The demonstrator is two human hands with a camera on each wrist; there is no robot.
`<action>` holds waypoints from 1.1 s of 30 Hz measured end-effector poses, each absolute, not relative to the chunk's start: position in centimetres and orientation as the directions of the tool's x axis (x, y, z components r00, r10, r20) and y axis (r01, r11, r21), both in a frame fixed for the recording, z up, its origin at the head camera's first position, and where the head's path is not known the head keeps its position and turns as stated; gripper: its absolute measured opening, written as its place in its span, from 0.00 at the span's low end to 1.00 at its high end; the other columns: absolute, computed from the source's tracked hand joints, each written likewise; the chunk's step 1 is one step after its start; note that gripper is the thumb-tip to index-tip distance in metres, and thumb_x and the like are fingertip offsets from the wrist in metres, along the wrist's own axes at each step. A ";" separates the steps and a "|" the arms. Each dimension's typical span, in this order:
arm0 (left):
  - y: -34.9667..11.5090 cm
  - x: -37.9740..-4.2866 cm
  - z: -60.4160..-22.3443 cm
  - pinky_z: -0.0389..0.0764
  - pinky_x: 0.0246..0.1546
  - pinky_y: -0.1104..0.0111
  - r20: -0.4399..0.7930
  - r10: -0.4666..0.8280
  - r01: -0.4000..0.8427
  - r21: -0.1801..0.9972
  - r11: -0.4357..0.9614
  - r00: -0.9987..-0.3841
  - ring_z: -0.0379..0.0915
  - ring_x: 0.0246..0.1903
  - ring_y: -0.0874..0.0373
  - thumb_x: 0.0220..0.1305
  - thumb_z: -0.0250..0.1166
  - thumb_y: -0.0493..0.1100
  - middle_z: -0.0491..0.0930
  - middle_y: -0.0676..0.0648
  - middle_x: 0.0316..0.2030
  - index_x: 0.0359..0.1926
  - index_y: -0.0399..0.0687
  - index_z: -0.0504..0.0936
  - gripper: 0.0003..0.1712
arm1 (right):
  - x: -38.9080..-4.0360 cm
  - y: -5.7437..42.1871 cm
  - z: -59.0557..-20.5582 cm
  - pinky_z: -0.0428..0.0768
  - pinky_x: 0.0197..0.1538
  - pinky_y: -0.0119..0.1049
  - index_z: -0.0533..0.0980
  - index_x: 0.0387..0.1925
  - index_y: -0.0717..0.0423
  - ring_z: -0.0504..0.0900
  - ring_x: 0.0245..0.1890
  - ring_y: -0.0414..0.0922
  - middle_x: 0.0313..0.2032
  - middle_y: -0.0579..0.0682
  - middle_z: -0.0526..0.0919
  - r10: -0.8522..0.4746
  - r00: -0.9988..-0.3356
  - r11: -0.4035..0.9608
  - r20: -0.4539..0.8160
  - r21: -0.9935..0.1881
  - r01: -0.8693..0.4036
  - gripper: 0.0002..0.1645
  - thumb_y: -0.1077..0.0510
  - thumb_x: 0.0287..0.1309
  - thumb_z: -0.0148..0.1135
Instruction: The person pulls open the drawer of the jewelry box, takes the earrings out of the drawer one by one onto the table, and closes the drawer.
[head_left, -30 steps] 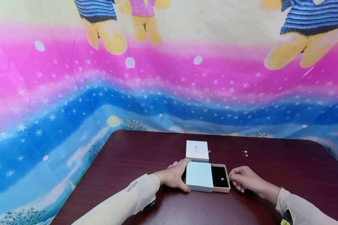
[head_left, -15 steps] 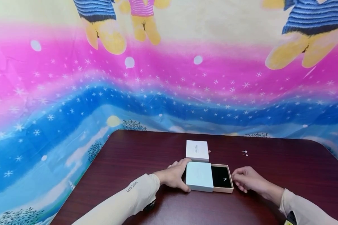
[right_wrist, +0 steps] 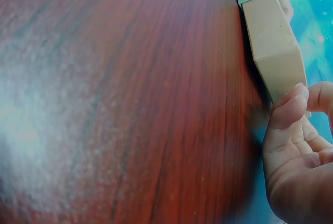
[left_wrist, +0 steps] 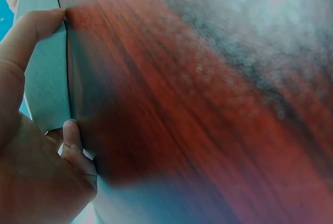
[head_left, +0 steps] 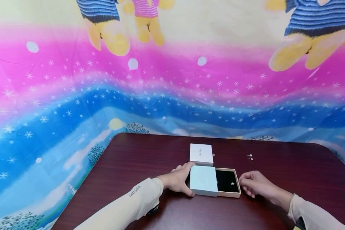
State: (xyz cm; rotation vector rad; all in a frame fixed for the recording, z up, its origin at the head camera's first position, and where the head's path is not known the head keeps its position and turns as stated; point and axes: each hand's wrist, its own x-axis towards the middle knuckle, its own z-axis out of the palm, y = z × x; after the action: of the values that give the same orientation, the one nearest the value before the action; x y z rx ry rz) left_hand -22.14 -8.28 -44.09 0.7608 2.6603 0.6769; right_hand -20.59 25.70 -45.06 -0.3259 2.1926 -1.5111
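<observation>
A jewelry box lies on the table, its pale blue sleeve (head_left: 203,179) partly covering a tan drawer (head_left: 229,194) that sticks out to the right. Inside the drawer is a black pad (head_left: 225,180) bearing a small silver star-shaped piece (head_left: 232,183); another shiny bit shows at the sleeve's edge. My left hand (head_left: 176,179) grips the sleeve's left end, thumb on the near side, fingers at the far corner. At the drawer's right end, my right hand (head_left: 256,184) pinches with thumb and index finger. Whatever lies between those fingertips is hidden in the right wrist view.
Just behind the blue sleeve stands a white box (head_left: 201,153) with dark lettering and a small tab on its right. Two pearl-headed pins or earrings (head_left: 250,155) lie farther right. The dark red wooden table (head_left: 149,150) ends at a patterned cloth backdrop (head_left: 172,105).
My right hand has moved right, and the drawer has slid farther out of the sleeve. More of the black pad shows. The left hand and sleeve stay in place.
</observation>
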 end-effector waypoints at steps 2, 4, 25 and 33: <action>-8.3 -22.1 -44.1 0.65 0.51 0.69 -0.146 0.557 0.419 0.512 0.749 -0.818 0.64 0.49 0.61 0.41 0.83 0.53 0.71 0.53 0.61 0.73 0.55 0.56 0.61 | -20.6 25.9 -45.1 0.73 0.23 0.28 0.76 0.38 0.68 0.72 0.18 0.34 0.21 0.41 0.73 -0.438 -0.868 0.371 -0.235 -0.926 0.063 0.10 0.64 0.64 0.50; -8.3 -22.1 -44.0 0.65 0.51 0.69 -0.146 0.558 0.419 0.513 0.749 -0.817 0.64 0.49 0.61 0.41 0.83 0.53 0.71 0.53 0.61 0.73 0.55 0.56 0.61 | -20.6 26.0 -45.0 0.73 0.23 0.28 0.76 0.38 0.67 0.72 0.18 0.34 0.21 0.41 0.73 -0.435 -0.867 0.376 -0.242 -0.924 0.070 0.10 0.64 0.64 0.50; -8.3 -22.3 -43.9 0.64 0.52 0.68 -0.150 0.554 0.414 0.514 0.751 -0.819 0.64 0.50 0.60 0.41 0.83 0.53 0.71 0.53 0.62 0.72 0.55 0.56 0.61 | -20.9 26.9 -45.0 0.75 0.23 0.29 0.76 0.42 0.71 0.72 0.18 0.34 0.21 0.41 0.74 -0.434 -0.867 0.389 -0.245 -0.919 0.064 0.13 0.64 0.66 0.49; -8.3 -22.2 -43.8 0.64 0.52 0.69 -0.154 0.561 0.418 0.515 0.748 -0.814 0.64 0.50 0.60 0.42 0.83 0.53 0.70 0.53 0.62 0.73 0.54 0.55 0.61 | -20.8 27.2 -44.8 0.75 0.23 0.29 0.76 0.41 0.70 0.72 0.18 0.34 0.22 0.41 0.74 -0.434 -0.864 0.397 -0.254 -0.915 0.070 0.13 0.63 0.66 0.49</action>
State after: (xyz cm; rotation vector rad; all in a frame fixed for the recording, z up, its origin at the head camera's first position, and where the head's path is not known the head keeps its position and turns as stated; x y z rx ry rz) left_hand -22.25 -8.28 -43.84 0.7614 2.6490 0.6765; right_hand -20.81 27.17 -44.84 -0.3116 2.2020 -1.4750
